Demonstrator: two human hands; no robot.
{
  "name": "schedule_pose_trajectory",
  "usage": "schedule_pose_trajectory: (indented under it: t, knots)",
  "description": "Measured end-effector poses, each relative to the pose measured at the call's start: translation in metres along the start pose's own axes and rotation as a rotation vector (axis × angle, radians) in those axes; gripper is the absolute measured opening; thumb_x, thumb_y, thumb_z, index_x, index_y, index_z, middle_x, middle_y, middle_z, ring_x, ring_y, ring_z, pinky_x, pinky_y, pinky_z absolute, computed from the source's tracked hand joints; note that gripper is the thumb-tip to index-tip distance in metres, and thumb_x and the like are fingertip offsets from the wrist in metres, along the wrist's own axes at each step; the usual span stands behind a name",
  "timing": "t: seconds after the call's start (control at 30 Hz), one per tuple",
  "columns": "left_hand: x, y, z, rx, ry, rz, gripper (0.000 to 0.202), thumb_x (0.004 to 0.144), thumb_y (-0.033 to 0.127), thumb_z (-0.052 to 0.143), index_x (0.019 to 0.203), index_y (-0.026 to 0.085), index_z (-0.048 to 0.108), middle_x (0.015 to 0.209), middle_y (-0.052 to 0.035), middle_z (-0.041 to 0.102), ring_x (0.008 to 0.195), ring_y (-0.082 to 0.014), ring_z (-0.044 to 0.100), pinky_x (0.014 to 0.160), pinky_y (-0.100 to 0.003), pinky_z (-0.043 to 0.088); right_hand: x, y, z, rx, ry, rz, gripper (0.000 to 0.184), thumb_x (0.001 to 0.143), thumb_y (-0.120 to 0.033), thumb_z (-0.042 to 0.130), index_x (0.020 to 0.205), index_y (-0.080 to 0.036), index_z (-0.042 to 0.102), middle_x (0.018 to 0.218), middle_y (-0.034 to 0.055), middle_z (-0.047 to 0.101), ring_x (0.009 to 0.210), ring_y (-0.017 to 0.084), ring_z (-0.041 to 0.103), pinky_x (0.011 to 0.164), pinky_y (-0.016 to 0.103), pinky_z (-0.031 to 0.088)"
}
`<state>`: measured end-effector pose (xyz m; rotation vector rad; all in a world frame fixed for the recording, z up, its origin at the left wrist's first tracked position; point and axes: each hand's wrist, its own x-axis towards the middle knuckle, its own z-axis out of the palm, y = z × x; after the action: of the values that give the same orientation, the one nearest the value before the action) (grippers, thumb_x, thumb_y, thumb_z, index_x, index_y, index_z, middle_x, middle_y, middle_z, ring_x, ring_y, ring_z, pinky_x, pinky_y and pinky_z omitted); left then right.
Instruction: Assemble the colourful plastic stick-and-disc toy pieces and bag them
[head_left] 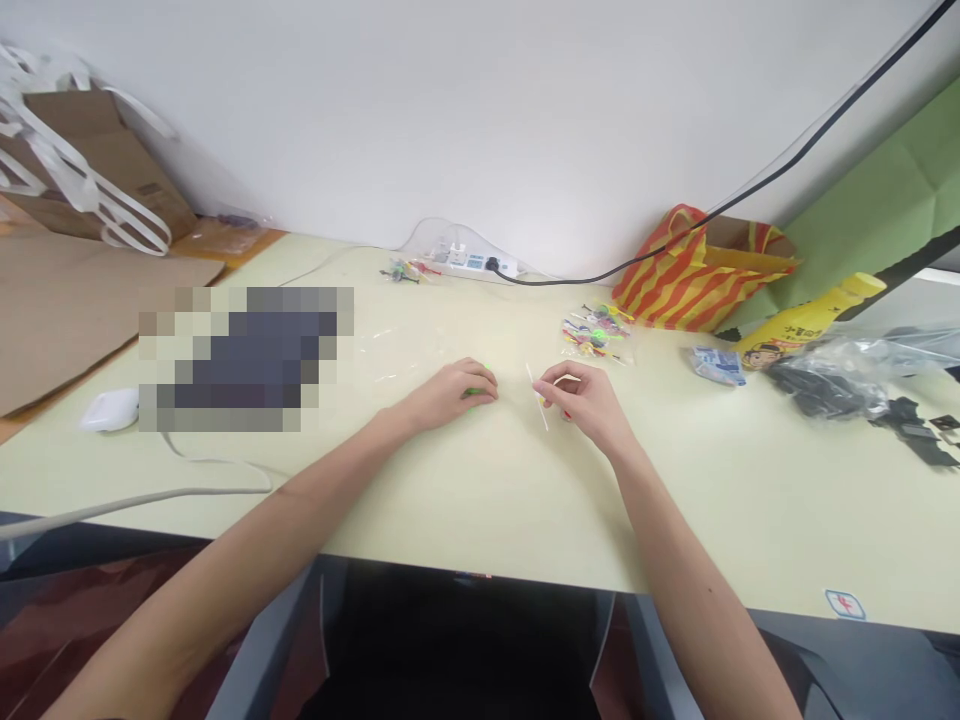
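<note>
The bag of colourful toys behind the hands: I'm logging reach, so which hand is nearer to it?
Right. The right hand, pinching a thin white stick, lies just in front of the toy bag; the left hand sits farther left, over something green.

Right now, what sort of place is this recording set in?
Probably a small workroom or office desk used for hand assembly: a pale table against a white wall, a power strip, cardboard boxes, and clear packets of small coloured parts.
</note>
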<state>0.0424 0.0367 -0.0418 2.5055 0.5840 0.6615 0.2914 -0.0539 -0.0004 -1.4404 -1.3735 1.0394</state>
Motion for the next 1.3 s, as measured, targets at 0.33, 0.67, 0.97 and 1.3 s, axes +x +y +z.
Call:
schedule_pose_trajectory:
  t: [0.33,0.67,0.97,1.3]
  knots:
    - [-0.011,-0.009,-0.006,0.038,0.012,-0.049,0.02,0.101,0.03,0.059,0.104,0.021,0.077,0.111,-0.0079,0.074,0.108,-0.0216,0.067,0.098,-0.038,0.052,-0.001,0.0,0.003,0.007,-0.001,-0.018,0.043,0.074,-0.06,0.081,0.082,-0.02,0.069,0.075,0.0046,0.07,0.06,0.016,0.061,0.047,0.026,0.034]
    - [-0.002,0.032,-0.002,0.092,0.276,0.052,0.031,0.1,0.037,0.063,0.128,0.026,0.067,0.117,-0.0095,0.07,0.114,-0.0236,0.062,0.102,-0.042,0.051,-0.003,-0.001,0.021,0.135,-0.059,-0.097,0.043,0.074,-0.058,0.083,0.089,-0.022,0.063,0.083,0.001,0.064,0.064,0.016,0.062,0.057,0.03,0.046]
    - [-0.001,0.05,0.017,0.033,0.197,0.058,0.025,0.099,0.032,0.064,0.121,0.021,0.068,0.107,-0.0073,0.072,0.095,-0.0191,0.068,0.084,-0.032,0.054,-0.007,0.002,0.044,0.153,-0.061,-0.18,0.044,0.075,-0.05,0.083,0.098,-0.025,0.055,0.097,0.0019,0.061,0.076,0.017,0.063,0.065,0.031,0.052]
    - [0.0,0.049,0.009,-0.118,0.325,0.079,0.013,0.099,0.031,0.064,0.103,0.021,0.072,0.094,-0.0056,0.07,0.085,-0.0155,0.069,0.08,-0.03,0.056,-0.002,0.008,0.043,0.217,-0.001,-0.208,0.043,0.096,-0.068,0.051,0.103,-0.026,0.055,0.096,0.0026,0.061,0.076,0.016,0.064,0.083,0.035,0.055]
